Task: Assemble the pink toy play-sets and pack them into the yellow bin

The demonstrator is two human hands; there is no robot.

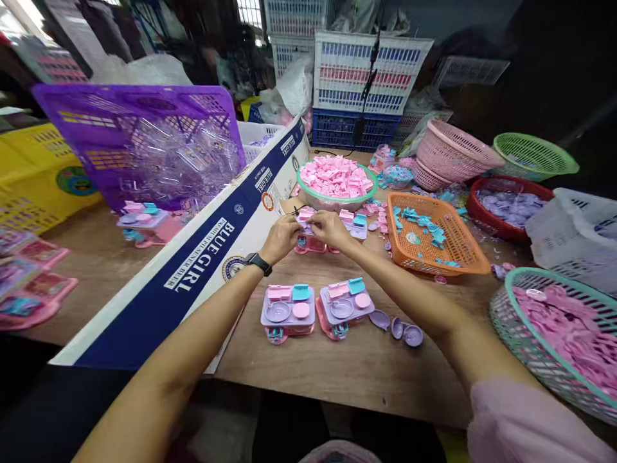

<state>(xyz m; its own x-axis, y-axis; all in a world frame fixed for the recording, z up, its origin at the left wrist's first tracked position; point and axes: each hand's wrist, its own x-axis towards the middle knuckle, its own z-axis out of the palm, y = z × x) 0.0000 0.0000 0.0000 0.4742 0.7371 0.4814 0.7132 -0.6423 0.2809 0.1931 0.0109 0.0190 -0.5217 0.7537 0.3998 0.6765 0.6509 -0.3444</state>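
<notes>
At the far middle of the table, both my hands work over a small toy kitchen set (312, 243) with a lilac top and pink base. My left hand (283, 236) is closed at its left side; a thin dark tip shows by the fingers, and what they grip is hidden. My right hand (331, 229) pinches at a small pink plastic piece (306, 213) on the top. Another toy kitchen set (357, 225) stands just right of it. Closer to me are two more, a left toy kitchen set (288, 312) and a right toy kitchen set (344, 306), with pink and blue pieces on top.
Loose purple toy pans (407, 332) lie near my right forearm. Behind my hands stands a bowl of pink pieces (336, 177). An orange basket (436, 257) holds blue pieces; a green basket (511, 308) holds pink ones. A cardboard panel (193, 263) slants along the left.
</notes>
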